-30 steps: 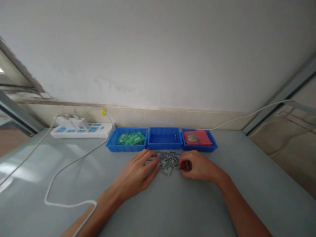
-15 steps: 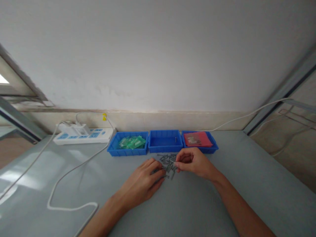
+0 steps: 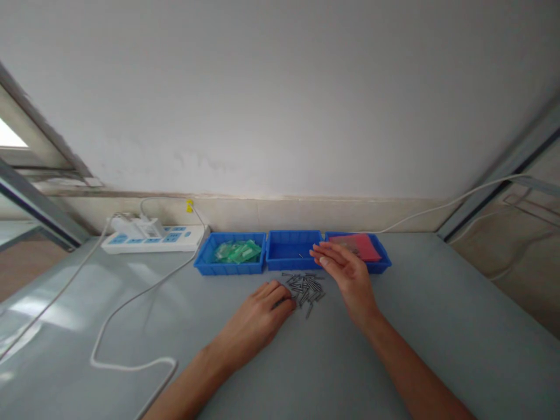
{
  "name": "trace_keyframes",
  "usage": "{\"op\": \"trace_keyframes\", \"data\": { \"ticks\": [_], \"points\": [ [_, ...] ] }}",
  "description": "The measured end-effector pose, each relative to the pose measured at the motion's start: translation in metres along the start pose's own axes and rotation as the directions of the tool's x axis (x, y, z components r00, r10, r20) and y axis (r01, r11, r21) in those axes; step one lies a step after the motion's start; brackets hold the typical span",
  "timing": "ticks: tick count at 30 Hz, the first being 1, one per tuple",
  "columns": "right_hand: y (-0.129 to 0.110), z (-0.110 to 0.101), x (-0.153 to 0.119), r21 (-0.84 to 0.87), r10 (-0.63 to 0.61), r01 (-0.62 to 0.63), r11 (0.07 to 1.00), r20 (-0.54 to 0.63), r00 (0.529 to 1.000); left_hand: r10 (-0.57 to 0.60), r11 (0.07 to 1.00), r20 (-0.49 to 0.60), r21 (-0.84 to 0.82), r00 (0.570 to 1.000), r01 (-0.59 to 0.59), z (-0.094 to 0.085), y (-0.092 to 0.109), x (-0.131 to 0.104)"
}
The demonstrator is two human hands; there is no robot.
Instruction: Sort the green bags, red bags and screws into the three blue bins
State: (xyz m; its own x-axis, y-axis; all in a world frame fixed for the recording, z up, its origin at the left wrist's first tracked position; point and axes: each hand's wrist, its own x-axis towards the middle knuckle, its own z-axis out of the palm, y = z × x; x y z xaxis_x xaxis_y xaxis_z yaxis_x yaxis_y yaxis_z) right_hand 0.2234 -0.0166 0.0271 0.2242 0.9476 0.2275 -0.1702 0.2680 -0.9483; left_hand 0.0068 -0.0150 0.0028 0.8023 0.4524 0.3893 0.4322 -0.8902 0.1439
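Observation:
Several thin metal screws [image 3: 306, 287] lie in a loose pile on the grey table, in front of the middle blue bin [image 3: 289, 264]. A single small screw [image 3: 301, 255] lies inside that bin. My right hand [image 3: 343, 269] is raised at the bin's right front corner, its fingers stretched out and holding nothing. It partly covers the right blue bin. My left hand [image 3: 269, 309] rests at the left edge of the pile with its fingers curled in. Whatever its fingertips hold is hidden.
Green packets [image 3: 238, 251] fill the left blue bin [image 3: 230, 269]. A red packet [image 3: 368, 247] sits in the right bin [image 3: 385, 262]. A white power strip [image 3: 175, 239] with plugged-in adapters stands at left. A white cable [image 3: 131, 368] loops over the table [image 3: 332, 373].
My right hand has risen from the pile towards the middle bin and its fingers have opened. The screw in that bin lies in a different position. My left hand stays beside the pile.

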Motion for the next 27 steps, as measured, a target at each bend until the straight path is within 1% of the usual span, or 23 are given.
{"op": "trace_keyframes", "data": {
  "ticks": [2, 5, 8, 10, 12, 14, 17, 19, 20, 23, 25, 27],
  "points": [
    [0.0, 0.001, -0.002, -0.023, 0.003, -0.002, 1.0, 0.039, 0.999, -0.007, 1.0, 0.001, 0.005, 1.0, 0.007, 0.0, 0.0, 0.0],
    [0.001, 0.0, -0.004, -0.1, 0.016, -0.005, 0.995, 0.108, 0.994, -0.02, 1.0, -0.006, -0.003, 1.0, 0.02, -0.001, 0.001, 0.001],
    [0.003, -0.003, -0.007, -0.238, 0.024, 0.015, 0.971, 0.159, 0.987, -0.057, 0.998, -0.028, -0.042, 0.998, 0.056, -0.002, 0.001, 0.003],
    [0.003, -0.005, -0.009, -0.361, 0.031, 0.048, 0.931, 0.211, 0.977, -0.099, 0.993, -0.059, -0.077, 0.993, 0.095, -0.003, 0.002, 0.004],
    [0.003, -0.007, -0.01, -0.492, 0.038, 0.115, 0.863, 0.29, 0.956, -0.126, 0.988, -0.081, -0.101, 0.989, 0.118, -0.004, 0.003, 0.005],
    [0.001, -0.009, -0.011, -0.598, 0.032, 0.222, 0.77, 0.384, 0.923, -0.144, 0.985, -0.085, -0.109, 0.986, 0.134, -0.006, 0.002, 0.004],
    [0.001, -0.008, -0.013, -0.679, 0.0, 0.393, 0.62, 0.502, 0.865, -0.19, 0.978, -0.079, -0.098, 0.978, 0.182, -0.015, -0.002, 0.001],
    [0.001, -0.006, -0.016, -0.698, -0.022, 0.468, 0.542, 0.545, 0.838, -0.232, 0.97, -0.071, -0.092, 0.97, 0.225, -0.026, -0.006, -0.001],
    [0.002, -0.004, -0.018, -0.703, -0.027, 0.492, 0.513, 0.56, 0.828, -0.242, 0.967, -0.056, -0.095, 0.969, 0.236, -0.032, -0.008, -0.002],
    [0.0, -0.001, -0.022, -0.706, 0.001, 0.544, 0.452, 0.611, 0.792, -0.207, 0.968, 0.087, -0.13, 0.975, 0.217, -0.048, -0.014, -0.006],
    [-0.004, -0.002, -0.024, -0.704, 0.053, 0.566, 0.429, 0.645, 0.762, -0.19, 0.968, 0.179, -0.129, 0.965, 0.215, -0.053, -0.015, -0.008],
    [-0.009, -0.006, -0.025, -0.696, 0.112, 0.578, 0.426, 0.674, 0.73, -0.181, 0.972, 0.228, -0.109, 0.957, 0.21, -0.053, -0.014, -0.008]
  ]
}}
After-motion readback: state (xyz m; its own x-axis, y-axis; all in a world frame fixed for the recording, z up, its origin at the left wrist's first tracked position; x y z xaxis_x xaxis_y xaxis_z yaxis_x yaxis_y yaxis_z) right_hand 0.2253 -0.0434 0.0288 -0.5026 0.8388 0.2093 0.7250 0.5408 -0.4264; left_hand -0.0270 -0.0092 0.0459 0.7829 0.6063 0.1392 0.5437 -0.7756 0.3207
